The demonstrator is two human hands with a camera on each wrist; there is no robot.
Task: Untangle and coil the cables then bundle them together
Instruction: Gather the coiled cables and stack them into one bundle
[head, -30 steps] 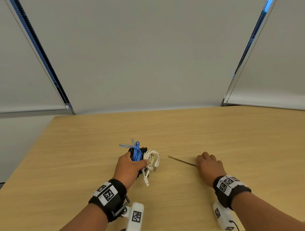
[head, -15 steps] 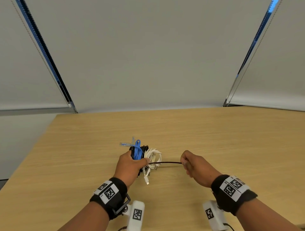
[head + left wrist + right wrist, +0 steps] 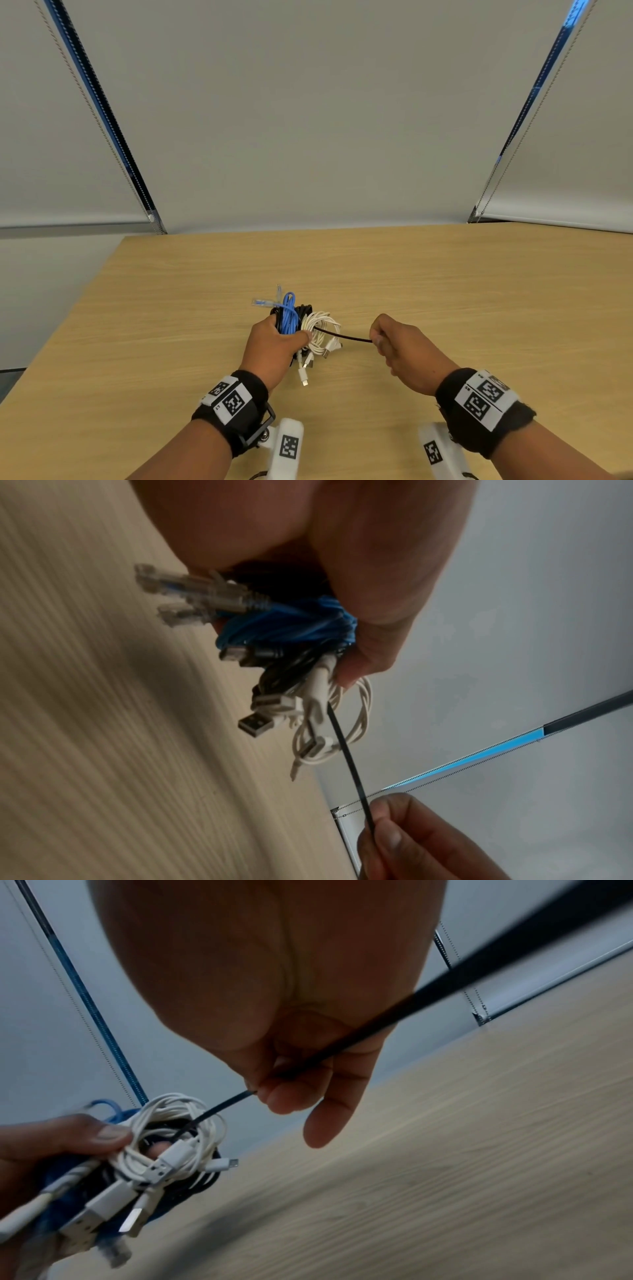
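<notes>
While the coiled cables are gathered into one stack, the stack is enclosed by the left hand [image 3: 274, 346], thumb on top and fingers curled beneath, and is held just above the light wooden tabletop [image 3: 445, 281]. Within that grip are seen a coiled blue network cable with clear plugs [image 3: 288, 317], a coiled black cable [image 3: 305, 311] and a coiled white USB cable [image 3: 322, 330], whose plugs hang loose below the thumb. A thin black plastic cable tie [image 3: 342, 336] is pinched by the right hand [image 3: 404, 349] between thumb and forefinger; its free end is directed into the open centre of the white coil, just beside the left thumb. Whether the tip has passed fully through cannot be determined.

The coils are judged to be light, soft and springy, so loops may slip out where pressure is relaxed; the stack is best held across its full thickness, near the point where the tie is to be closed. The tie is judged to be stiff along its length yet flexible and smooth, so it is best pinched close to the tip for guidance.
</notes>
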